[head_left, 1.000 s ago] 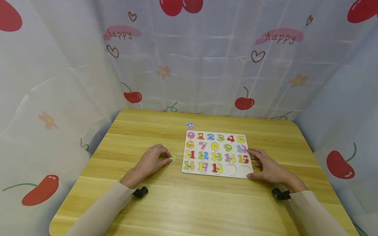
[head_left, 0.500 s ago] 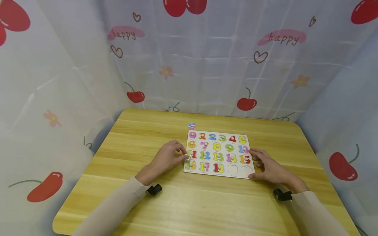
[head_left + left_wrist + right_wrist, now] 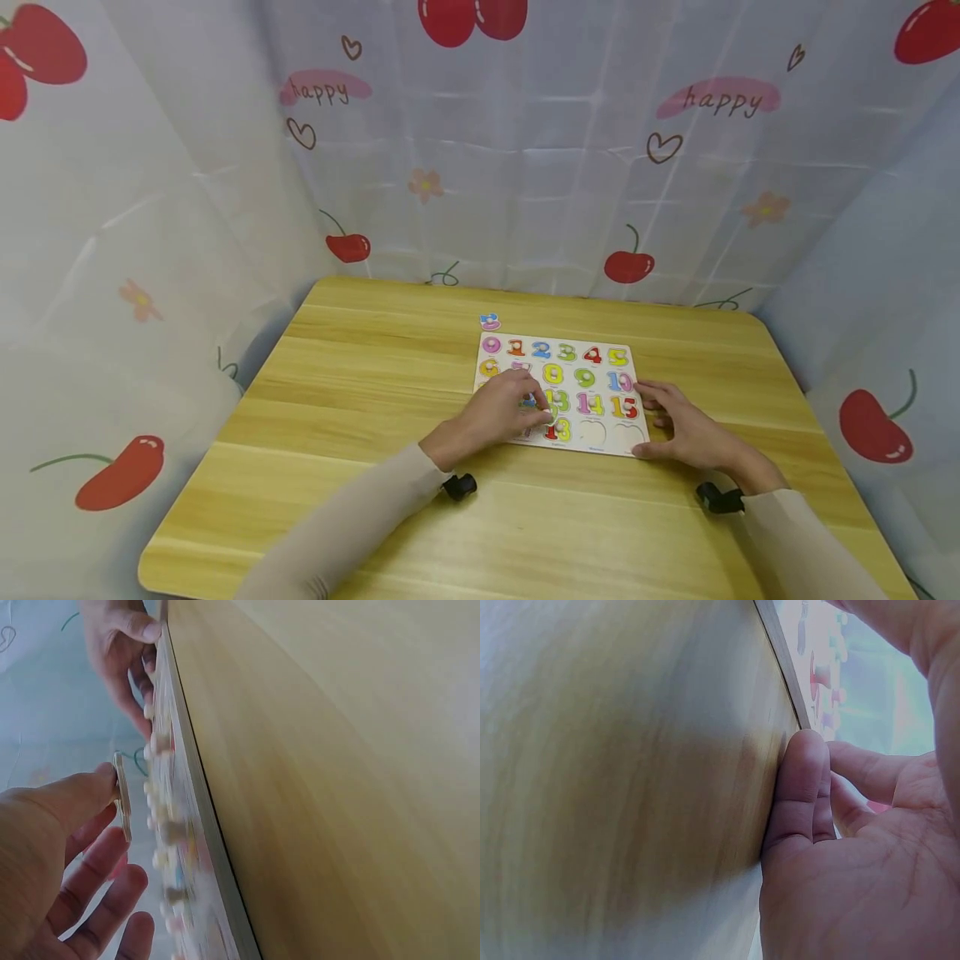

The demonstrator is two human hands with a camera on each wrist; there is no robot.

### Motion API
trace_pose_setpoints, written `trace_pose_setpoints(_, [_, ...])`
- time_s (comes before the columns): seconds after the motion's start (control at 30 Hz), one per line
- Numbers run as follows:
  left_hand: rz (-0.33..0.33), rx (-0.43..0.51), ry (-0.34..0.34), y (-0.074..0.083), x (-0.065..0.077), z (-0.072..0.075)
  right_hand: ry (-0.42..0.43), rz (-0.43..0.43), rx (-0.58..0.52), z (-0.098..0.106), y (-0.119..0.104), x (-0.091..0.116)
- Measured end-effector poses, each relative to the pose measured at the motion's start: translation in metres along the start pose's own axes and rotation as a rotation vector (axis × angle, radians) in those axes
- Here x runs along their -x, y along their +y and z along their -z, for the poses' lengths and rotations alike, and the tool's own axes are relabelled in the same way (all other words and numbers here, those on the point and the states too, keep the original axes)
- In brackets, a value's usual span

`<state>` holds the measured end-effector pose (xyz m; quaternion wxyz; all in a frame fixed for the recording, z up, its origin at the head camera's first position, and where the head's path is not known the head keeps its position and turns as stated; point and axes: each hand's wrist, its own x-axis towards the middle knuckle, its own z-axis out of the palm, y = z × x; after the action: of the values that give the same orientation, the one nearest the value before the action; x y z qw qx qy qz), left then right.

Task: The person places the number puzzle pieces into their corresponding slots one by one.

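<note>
My left hand (image 3: 498, 412) pinches a thin wooden puzzle piece (image 3: 122, 799) between thumb and fingers. In the left wrist view it appears edge-on, apart from the board; its number is hidden. Below it lies a wooden number puzzle board (image 3: 611, 360) with knobbed, coloured numbers. Two bare recesses show at the near right, beside the 18 piece (image 3: 561, 430). At the board's right edge, my right hand (image 3: 690, 429) holds it, thumb at the near corner and fingers along the side. The left hand covers several numbers in the lower left part.
A loose blue and pink puzzle piece (image 3: 490, 322) lies just behind the board's far left corner. The wooden table (image 3: 360, 367) extends around the board. Cherry-printed curtains (image 3: 525, 167) hang behind and at both sides.
My left hand has picked the greenish piece up from the table left of the board and carried it right, over the board. My right hand stays at the board's right edge.
</note>
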<state>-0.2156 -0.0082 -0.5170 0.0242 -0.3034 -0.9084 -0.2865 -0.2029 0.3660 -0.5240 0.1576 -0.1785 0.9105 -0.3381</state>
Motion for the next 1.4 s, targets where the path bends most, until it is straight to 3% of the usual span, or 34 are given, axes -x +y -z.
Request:
trace_pose_setpoints(0.37, [-0.048,-0.008,-0.06,0.028,-0.026,-0.038,0.002,0.03,-0.003,0.0,0.0,-0.001])
trace_pose_setpoints(0.6, [-0.056,-0.086,-0.081,0.035,-0.036,-0.055,-0.004,0.023,-0.005,0.001,0.002,-0.003])
trace_pose_setpoints(1.1, [-0.021,-0.107,-0.099,0.043,-0.04,-0.057,-0.006,0.008,-0.009,0.001,0.0,-0.002])
trace_pose_setpoints(1.4, [-0.029,-0.069,-0.117,0.038,-0.039,-0.05,-0.007,0.019,-0.002,0.0,0.0,-0.002])
